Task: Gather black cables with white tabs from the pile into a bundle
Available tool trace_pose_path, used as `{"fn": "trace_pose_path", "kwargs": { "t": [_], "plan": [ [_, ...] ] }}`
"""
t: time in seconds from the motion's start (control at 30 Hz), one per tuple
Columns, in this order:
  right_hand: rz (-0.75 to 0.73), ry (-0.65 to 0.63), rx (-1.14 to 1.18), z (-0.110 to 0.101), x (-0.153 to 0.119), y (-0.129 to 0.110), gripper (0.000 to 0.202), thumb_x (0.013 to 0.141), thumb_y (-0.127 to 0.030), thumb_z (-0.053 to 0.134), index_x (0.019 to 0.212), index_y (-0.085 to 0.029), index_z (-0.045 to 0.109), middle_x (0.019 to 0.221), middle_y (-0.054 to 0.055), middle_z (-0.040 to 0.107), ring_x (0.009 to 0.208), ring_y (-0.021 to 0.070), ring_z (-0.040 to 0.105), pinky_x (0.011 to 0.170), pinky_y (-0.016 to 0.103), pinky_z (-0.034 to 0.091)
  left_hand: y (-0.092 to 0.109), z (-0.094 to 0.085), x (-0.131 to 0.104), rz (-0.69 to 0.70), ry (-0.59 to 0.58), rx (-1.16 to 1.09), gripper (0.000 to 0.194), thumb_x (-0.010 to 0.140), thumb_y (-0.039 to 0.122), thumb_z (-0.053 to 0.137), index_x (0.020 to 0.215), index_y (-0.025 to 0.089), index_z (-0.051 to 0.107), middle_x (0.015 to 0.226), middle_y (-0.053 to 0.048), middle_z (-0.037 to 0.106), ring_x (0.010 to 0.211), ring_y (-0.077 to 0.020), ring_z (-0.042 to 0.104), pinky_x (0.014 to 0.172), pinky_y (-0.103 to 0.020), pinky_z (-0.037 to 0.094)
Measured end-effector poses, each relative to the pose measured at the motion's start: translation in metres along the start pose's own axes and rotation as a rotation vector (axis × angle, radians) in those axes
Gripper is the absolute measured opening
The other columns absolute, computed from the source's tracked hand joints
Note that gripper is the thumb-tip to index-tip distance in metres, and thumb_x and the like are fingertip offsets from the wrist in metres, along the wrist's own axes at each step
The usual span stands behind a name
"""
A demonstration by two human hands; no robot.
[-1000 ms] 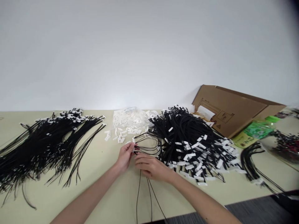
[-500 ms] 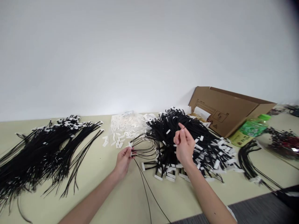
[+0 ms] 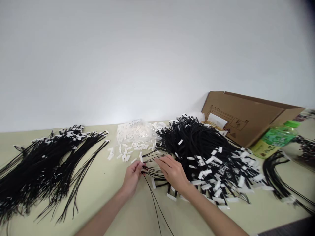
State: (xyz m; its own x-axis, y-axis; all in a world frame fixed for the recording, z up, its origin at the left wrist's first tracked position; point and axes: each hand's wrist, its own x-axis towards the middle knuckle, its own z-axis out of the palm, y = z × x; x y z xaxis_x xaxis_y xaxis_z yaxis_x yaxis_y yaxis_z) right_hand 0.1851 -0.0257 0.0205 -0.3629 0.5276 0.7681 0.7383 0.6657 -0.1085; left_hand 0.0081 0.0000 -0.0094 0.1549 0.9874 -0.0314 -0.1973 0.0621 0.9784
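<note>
The left hand (image 3: 133, 175) is closed in a pinch on a small gathered bunch of black cords (image 3: 154, 164) with a white clip (image 3: 141, 158) showing just above the fingertips; the cord tails run down from the pinch toward the near edge of the table (image 3: 110, 203). That bunch sits just left of the big heap of tagged cords (image 3: 209, 154), its loops fanning back into the heap's edge. The right hand (image 3: 173, 172) lies half open, fingers stretched leftward over those loops, fingertips touching the strands close to the left hand's pinch; I cannot tell whether it has any one strand nipped.

To do this well, I'd say the left pinch should stay firm at the clip so the gathered ends do not slip out of line, while the right fingers pick out one strand cleanly rather than dragging neighbours from the heap. Tangling looks like the main risk.

Behind the heap's left side lies a scatter of loose white clips (image 3: 134, 137); well to its left spreads a second cord pile (image 3: 46, 160). Right of the heap stand a cardboard box (image 3: 246, 118) and a green bottle (image 3: 277, 137).
</note>
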Motion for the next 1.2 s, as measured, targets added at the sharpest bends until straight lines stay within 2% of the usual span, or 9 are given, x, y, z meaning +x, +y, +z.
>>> {"fn": "trace_pose_path", "kwargs": {
  "t": [0.2,0.5,0.63,0.87,1.2],
  "plan": [
    [-0.022,0.042,-0.058,0.006,-0.003,-0.002,0.014,0.082,-0.011,0.049,0.089,-0.017,0.060,0.071,0.003,0.057,0.063,0.0126,0.045,0.055,0.024,0.040,0.001,0.001,-0.001,-0.012,-0.023,0.041,0.030,0.069,0.044,0.061,0.075,0.015,0.062,0.065,-0.002,0.056,0.060,-0.0145,0.048,0.053,-0.023,0.039],
    [0.029,0.062,-0.025,0.006,-0.003,-0.014,0.009,0.079,-0.012,0.049,0.076,-0.015,0.057,0.060,0.002,0.051,0.056,0.0126,0.038,0.053,0.026,0.033,0.004,0.000,-0.001,-0.061,-0.115,-0.108,0.025,0.068,0.039,0.064,0.071,0.014,0.061,0.066,-0.002,0.057,0.061,-0.0128,0.048,0.055,-0.024,0.039],
    [0.010,0.045,-0.031,0.008,-0.003,-0.013,0.010,0.080,-0.014,0.049,0.073,-0.016,0.056,0.058,0.001,0.049,0.056,0.0128,0.039,0.052,0.026,0.031,0.005,0.000,-0.001,-0.063,-0.127,-0.104,0.024,0.069,0.039,0.063,0.070,0.014,0.061,0.064,-0.002,0.057,0.060,-0.0127,0.047,0.056,-0.024,0.039],
    [0.049,0.009,0.035,0.011,-0.004,-0.009,0.011,0.080,-0.013,0.048,0.075,-0.017,0.057,0.060,0.001,0.050,0.058,0.0127,0.040,0.055,0.026,0.033,0.004,0.001,-0.001,-0.052,-0.150,-0.066,0.024,0.069,0.038,0.064,0.072,0.015,0.064,0.065,-0.003,0.059,0.060,-0.0130,0.049,0.057,-0.024,0.040],
    [0.103,0.006,0.108,0.010,-0.003,-0.012,0.010,0.079,-0.014,0.049,0.073,-0.017,0.056,0.060,0.001,0.050,0.058,0.0133,0.039,0.054,0.026,0.030,0.003,0.001,0.000,-0.026,-0.150,-0.035,0.022,0.070,0.036,0.062,0.075,0.015,0.065,0.065,-0.003,0.060,0.059,-0.0127,0.049,0.058,-0.024,0.040]
  ]
}}
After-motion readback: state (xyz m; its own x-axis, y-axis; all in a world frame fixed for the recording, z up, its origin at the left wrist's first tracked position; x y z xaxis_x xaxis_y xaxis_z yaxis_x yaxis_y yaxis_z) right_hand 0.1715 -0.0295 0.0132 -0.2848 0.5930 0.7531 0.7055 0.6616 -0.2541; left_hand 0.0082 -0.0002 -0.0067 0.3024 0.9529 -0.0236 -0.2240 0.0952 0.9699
